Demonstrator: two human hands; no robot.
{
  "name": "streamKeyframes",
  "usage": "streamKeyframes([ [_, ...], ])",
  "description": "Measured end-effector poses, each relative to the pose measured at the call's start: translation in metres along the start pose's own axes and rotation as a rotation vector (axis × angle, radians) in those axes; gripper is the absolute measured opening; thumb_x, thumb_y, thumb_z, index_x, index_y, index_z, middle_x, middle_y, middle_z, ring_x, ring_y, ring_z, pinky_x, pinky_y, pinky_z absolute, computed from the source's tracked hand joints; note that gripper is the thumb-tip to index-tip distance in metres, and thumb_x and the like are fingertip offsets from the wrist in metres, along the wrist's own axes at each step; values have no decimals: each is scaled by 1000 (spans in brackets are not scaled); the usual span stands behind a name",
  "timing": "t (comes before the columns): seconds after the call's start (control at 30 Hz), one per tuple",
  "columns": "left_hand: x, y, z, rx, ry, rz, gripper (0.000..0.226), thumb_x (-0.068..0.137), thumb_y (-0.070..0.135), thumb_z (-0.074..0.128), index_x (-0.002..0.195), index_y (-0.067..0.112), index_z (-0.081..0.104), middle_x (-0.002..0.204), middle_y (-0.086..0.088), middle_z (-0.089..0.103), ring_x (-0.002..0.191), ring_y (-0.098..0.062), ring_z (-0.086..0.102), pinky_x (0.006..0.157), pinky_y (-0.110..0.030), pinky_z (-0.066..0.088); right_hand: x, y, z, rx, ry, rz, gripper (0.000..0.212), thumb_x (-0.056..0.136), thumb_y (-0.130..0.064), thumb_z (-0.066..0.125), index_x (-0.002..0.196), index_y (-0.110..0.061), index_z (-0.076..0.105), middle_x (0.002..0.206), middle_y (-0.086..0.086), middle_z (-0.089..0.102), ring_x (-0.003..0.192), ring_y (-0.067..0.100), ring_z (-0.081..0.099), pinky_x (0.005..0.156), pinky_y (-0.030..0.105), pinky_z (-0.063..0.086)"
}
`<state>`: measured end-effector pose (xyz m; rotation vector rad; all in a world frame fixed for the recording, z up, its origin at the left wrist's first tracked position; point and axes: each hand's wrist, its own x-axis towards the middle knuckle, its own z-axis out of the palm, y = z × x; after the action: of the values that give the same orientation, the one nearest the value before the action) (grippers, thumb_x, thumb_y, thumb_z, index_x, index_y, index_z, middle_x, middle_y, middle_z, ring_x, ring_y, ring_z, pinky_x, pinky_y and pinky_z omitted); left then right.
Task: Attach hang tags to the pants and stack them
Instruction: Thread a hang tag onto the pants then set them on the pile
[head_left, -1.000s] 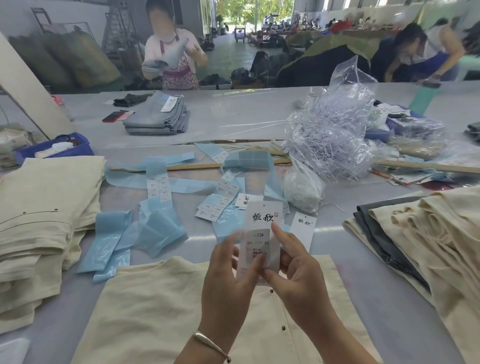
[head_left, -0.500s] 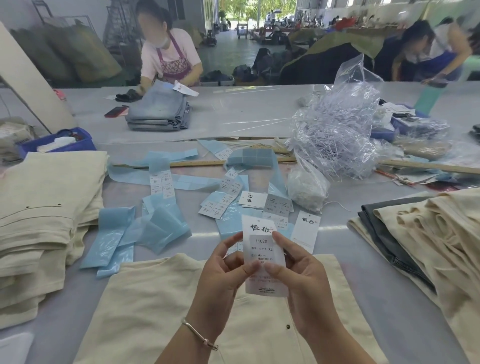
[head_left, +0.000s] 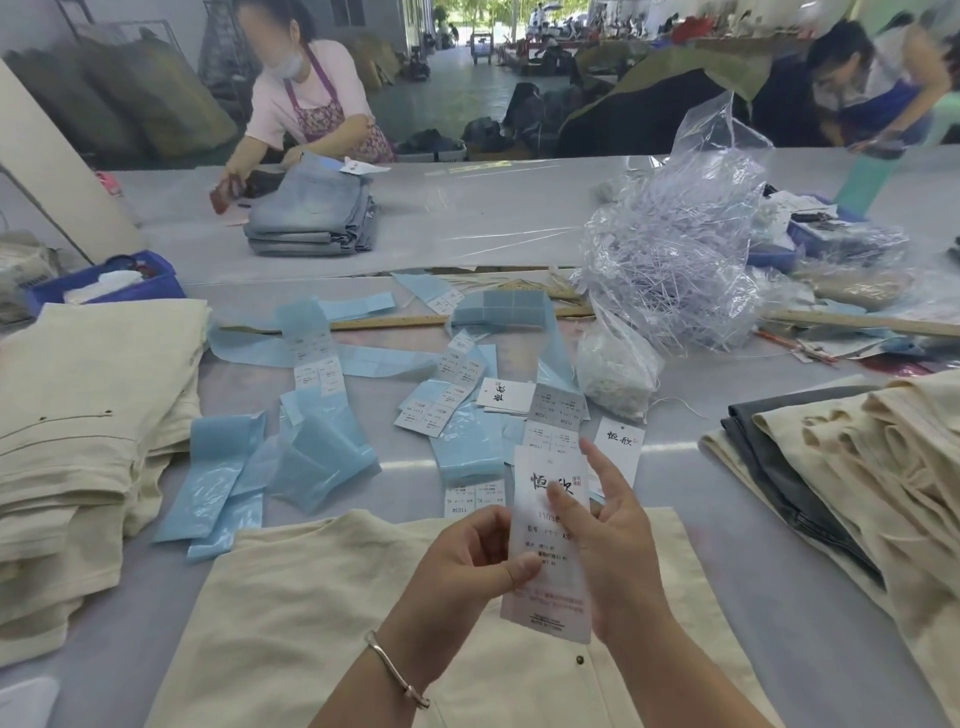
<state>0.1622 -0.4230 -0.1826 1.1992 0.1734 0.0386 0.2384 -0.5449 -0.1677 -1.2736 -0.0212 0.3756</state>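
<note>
A white hang tag (head_left: 551, 582) with black characters stands upright between my hands, above cream pants (head_left: 311, 623) spread flat at the table's near edge. My left hand (head_left: 467, 566) pinches the tag's left edge with its thumb on the front. My right hand (head_left: 610, 540) holds the tag from the right, thumb across the printed face and fingers spread behind it. More white hang tags (head_left: 506, 396) and sticker sheets on blue backing (head_left: 467, 452) lie scattered just beyond. Folded cream pants are stacked at the left (head_left: 78, 415) and piled at the right (head_left: 857, 467).
A clear bag of plastic tag fasteners (head_left: 670, 270) sits at the back right, with a smaller bag (head_left: 615, 374) before it. A wooden ruler (head_left: 384, 323) lies across the table. A blue bin (head_left: 104, 280) stands back left. A person across the table handles stacked jeans (head_left: 311, 218).
The tag has dropped lower toward the pants. My right thumb has slid up across its printed face, and my right fingers have spread out behind it. The person opposite now leans over the jeans.
</note>
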Motion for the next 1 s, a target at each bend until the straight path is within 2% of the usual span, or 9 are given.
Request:
streamKeyframes([
  [0.17,11,-13,6,29,68,-86,32,83,17,74,110,3,69,111,-19,70,103,-32,67,92,-43,54,12,16,-1,-386,101,-229,45,95,-25,58,136,-40,48,77,10,73,67,23,70,67,39,59],
  [0.3,28,-23,17,172,295,-85,35,78,41,69,85,7,73,82,-7,74,71,-19,66,66,-33,55,25,30,-2,-408,151,-219,44,98,-23,54,135,-46,48,76,13,71,66,27,67,68,42,57],
  [0.43,48,-36,18,364,458,-22,59,73,59,61,61,2,51,56,-2,47,54,-16,40,54,-31,35,42,46,-7,-459,211,-202,45,97,-23,55,134,-48,49,64,23,63,51,23,51,61,35,52],
  [0.53,66,-46,15,387,509,-41,52,69,62,61,51,19,38,48,4,37,48,-13,32,47,-24,28,63,50,-19,-486,247,-184,42,95,-25,58,129,-49,50,53,19,53,50,20,48,60,31,51],
  [0.63,85,-52,13,366,546,-42,54,69,62,61,53,18,34,49,3,34,47,-14,30,44,-20,24,107,37,-53,-562,393,-214,23,94,-20,59,112,-33,66,52,12,52,50,18,48,52,32,43],
  [0.7,101,-53,14,352,556,-33,53,74,59,62,56,16,35,50,3,33,48,-13,30,44,-18,23,144,26,-84,-663,479,-196,10,92,-18,59,93,-22,68,61,1,60,62,20,57,53,28,39],
  [0.8,130,-51,23,321,528,-24,48,86,46,63,60,16,37,50,8,34,47,-9,31,44,-15,26,193,17,-121,-853,510,-106,9,87,-12,59,81,-17,62,71,3,64,73,27,58,54,27,35],
  [0.9,157,-53,39,266,475,-27,42,93,33,62,59,18,40,50,11,38,46,-6,34,44,-14,29,228,17,-147,-1041,456,13,19,87,-8,53,104,-13,60,88,9,62,78,27,53,63,31,35],
  [1.0,175,-61,57,276,428,-20,43,94,26,62,54,17,46,52,13,43,50,-5,38,49,-15,33,258,12,-162,-1219,369,60,41,89,-4,43,129,-13,43,90,13,57,79,29,51,66,34,40],
])
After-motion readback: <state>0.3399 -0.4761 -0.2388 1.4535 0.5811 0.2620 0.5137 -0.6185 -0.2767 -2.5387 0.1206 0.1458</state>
